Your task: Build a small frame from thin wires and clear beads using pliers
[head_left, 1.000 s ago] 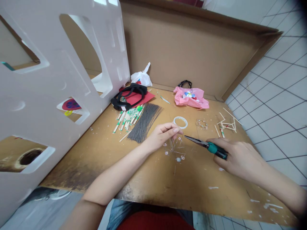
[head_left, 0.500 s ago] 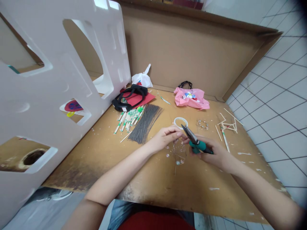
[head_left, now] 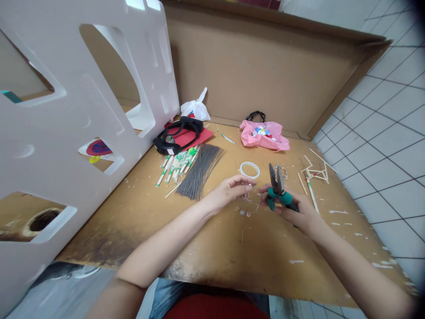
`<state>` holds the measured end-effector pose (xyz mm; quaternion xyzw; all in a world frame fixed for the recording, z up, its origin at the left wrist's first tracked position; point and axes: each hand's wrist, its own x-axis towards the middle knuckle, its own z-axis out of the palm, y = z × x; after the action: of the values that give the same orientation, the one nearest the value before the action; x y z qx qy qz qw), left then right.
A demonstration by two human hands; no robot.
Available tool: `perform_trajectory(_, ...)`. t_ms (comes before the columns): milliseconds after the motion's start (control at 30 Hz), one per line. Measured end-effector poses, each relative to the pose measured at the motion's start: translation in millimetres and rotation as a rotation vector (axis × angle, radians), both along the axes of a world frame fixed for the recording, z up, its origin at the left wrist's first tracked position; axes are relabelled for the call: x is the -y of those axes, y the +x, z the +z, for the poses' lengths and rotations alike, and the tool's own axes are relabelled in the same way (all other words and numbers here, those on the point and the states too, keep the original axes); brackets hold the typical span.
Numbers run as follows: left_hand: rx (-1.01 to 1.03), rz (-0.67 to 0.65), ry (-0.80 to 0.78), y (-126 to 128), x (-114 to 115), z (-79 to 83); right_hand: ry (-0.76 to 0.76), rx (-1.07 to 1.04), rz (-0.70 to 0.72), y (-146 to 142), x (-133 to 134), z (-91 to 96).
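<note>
Near the middle of the table, my left hand (head_left: pixel 234 190) pinches a thin wire piece strung with clear beads (head_left: pixel 245 213), which hangs below the fingers. My right hand (head_left: pixel 295 210) is wrapped round pliers (head_left: pixel 280 192) with green and black handles; their jaws point up and stand apart. The fingertips of my right hand are close to the beaded wire, and I cannot tell whether they touch it. A white ring-shaped roll (head_left: pixel 249 170) lies just beyond my left fingers. Behind the pliers, a second beaded wire piece (head_left: pixel 284 172) is partly hidden.
Left of my hands lie a bundle of grey wires (head_left: pixel 201 173), wrapped sticks (head_left: pixel 177 166) and a black headband-like strap (head_left: pixel 179 135). A pink bag (head_left: pixel 264 136) and a white bag (head_left: pixel 195 108) sit at the back. A wooden stick frame (head_left: pixel 315 175) is at right. A white plastic panel (head_left: pixel 109 110) stands left.
The pliers have moved slightly right and turned more upright, with their jaws now wider apart. The beaded wire piece has shifted up and bunched closer under my left fingers.
</note>
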<state>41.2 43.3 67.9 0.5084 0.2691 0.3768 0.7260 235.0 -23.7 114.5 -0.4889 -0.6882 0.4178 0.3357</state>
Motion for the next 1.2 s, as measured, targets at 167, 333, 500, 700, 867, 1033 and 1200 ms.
perform_trajectory(167, -0.016, 0.009, -0.021, 2, 1, -3.8, 0.023, 0.009, 0.004, -6, 1, -0.8)
perform_trajectory(333, -0.107, 0.116, 0.21, 6, 2, -7.3, 0.081, 0.029, -0.046, -6, 3, -7.5)
perform_trajectory(500, -0.158, 0.205, 0.388, 7, 2, -7.1, 0.101, 0.048, -0.078, -10, 1, -9.3)
perform_trajectory(700, -0.212, 0.215, 0.484, 3, 0, -7.0, 0.144, 0.175, -0.083, -11, 2, -0.2)
perform_trajectory(867, -0.348, 0.372, 0.73, -5, -5, -4.7, 0.293, 0.592, -0.181, 2, 14, -5.1)
perform_trajectory(1033, -0.402, 0.431, 0.898, -9, -5, -2.0, 0.506, 1.0, -0.32, 9, 21, -19.1)
perform_trajectory(1200, -0.427, 0.428, 0.924, -7, -2, -4.5, 0.602, 1.14, -0.359, 6, 17, -22.0)
